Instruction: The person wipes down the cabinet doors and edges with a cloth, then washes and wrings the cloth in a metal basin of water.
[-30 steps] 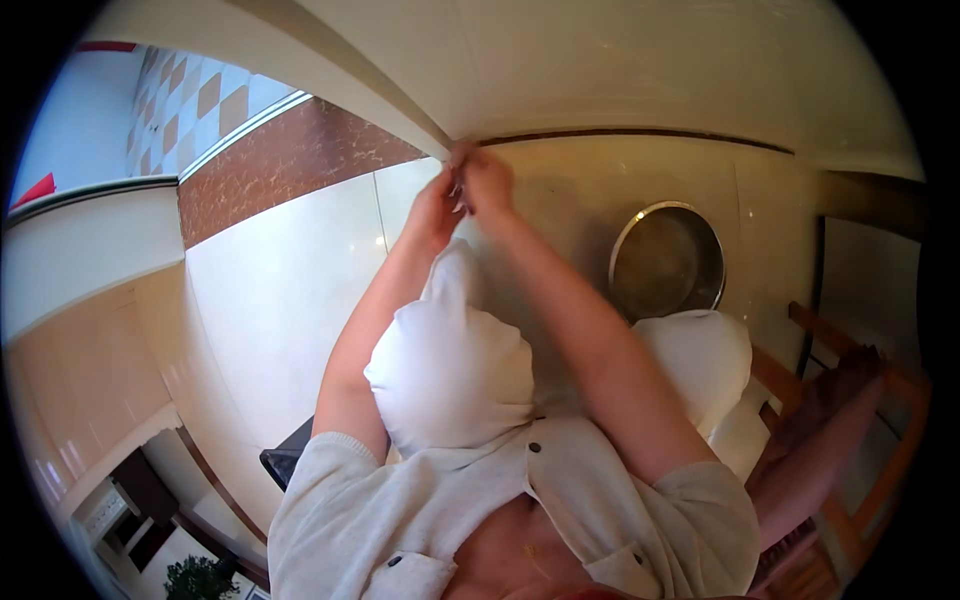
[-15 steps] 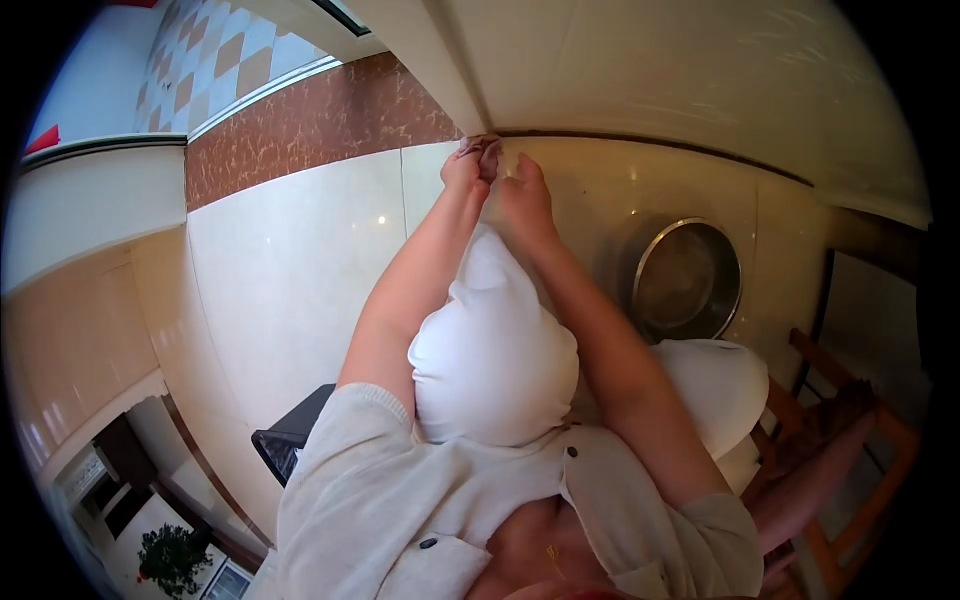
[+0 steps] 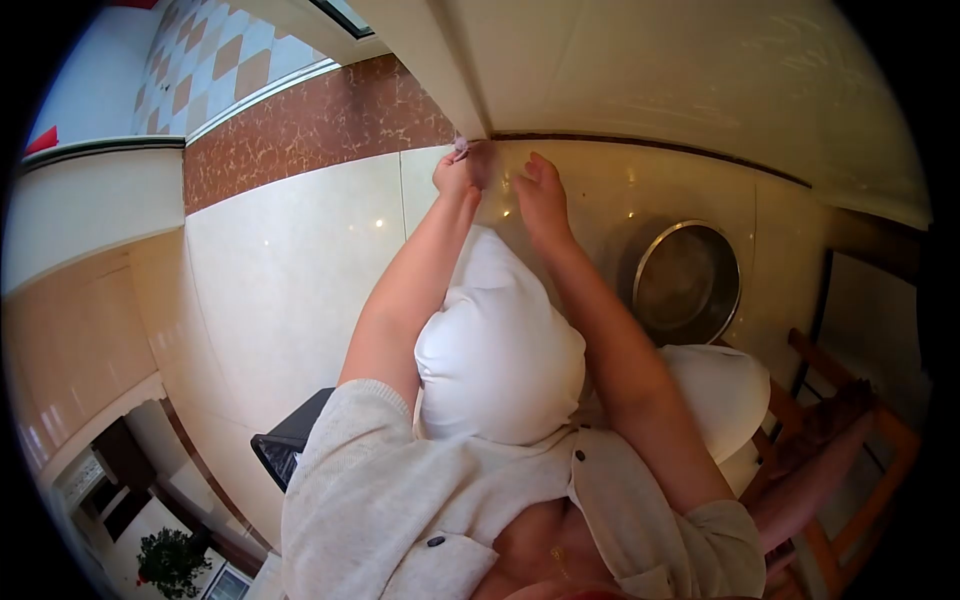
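My left hand (image 3: 453,178) is closed on a crumpled purplish cloth (image 3: 482,165) beside the wall corner, just above the floor. Part of that cloth hangs out past the fingers and is smeared by motion. A short way to the right, my right hand (image 3: 543,198) is held up with its fingers loosely bent and apart, and I see nothing in it. Between the hands and my body rises my knee in white trousers (image 3: 500,350). Farther right on the floor stands a round metal basin (image 3: 738,275); what it holds, if anything, is unclear.
Pale glossy tiles (image 3: 290,260) cover the floor, with a reddish-brown marbled strip (image 3: 300,130) at a doorway. A beige wall panel (image 3: 680,80) runs along the front. A black bin (image 3: 290,435) stands at my left, a wooden chair frame (image 3: 840,540) at my right.
My right hand has moved slightly right, away from the cloth, and its fingers have bent more. The left hand has shifted slightly left with the cloth, which now hangs lower and looks blurred.
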The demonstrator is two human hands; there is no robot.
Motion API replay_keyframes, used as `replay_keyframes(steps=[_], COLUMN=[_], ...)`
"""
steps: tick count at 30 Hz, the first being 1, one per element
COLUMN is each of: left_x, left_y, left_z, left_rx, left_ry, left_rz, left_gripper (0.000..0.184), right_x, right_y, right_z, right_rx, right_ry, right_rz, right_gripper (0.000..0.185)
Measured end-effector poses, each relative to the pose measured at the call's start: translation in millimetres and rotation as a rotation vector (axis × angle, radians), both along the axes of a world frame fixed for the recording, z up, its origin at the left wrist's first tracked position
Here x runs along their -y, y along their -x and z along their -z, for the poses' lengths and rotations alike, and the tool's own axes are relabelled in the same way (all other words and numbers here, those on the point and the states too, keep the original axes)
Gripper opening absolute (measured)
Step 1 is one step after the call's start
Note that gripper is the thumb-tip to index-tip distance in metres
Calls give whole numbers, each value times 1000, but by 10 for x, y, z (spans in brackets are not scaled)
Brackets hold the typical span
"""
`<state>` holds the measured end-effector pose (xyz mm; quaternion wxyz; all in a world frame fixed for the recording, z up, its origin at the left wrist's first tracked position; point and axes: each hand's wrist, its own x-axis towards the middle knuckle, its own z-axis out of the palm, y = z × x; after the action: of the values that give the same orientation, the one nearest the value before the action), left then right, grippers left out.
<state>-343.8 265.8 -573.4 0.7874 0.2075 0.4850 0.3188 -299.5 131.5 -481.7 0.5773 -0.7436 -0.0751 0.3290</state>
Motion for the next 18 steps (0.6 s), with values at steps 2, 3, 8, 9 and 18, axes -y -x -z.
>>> replay_keyframes(steps=[2,3,8,9,18], left_x=[-100,-134,-249,-249,-72], left_y=[-75,-113,-272,-271,117], left_z=[289,276,299,284,-389], left_rx=[258,257,427,228,-89], left_ry=[448,451,981,786,280], left_rz=[-253,-251,-689,-370,263], left_gripper=[32,32,35,33,22], right_x=[-12,1,75,71,-128], right_y=[-5,19,23,-4,-15], right_z=[-13,-39,-100,-93,490], right_rx=[-3,-13,11,41,733], right_ry=[-2,2,13,11,-177], right_rz=[0,2,19,15,-210], right_gripper=[54,53,51,50,38])
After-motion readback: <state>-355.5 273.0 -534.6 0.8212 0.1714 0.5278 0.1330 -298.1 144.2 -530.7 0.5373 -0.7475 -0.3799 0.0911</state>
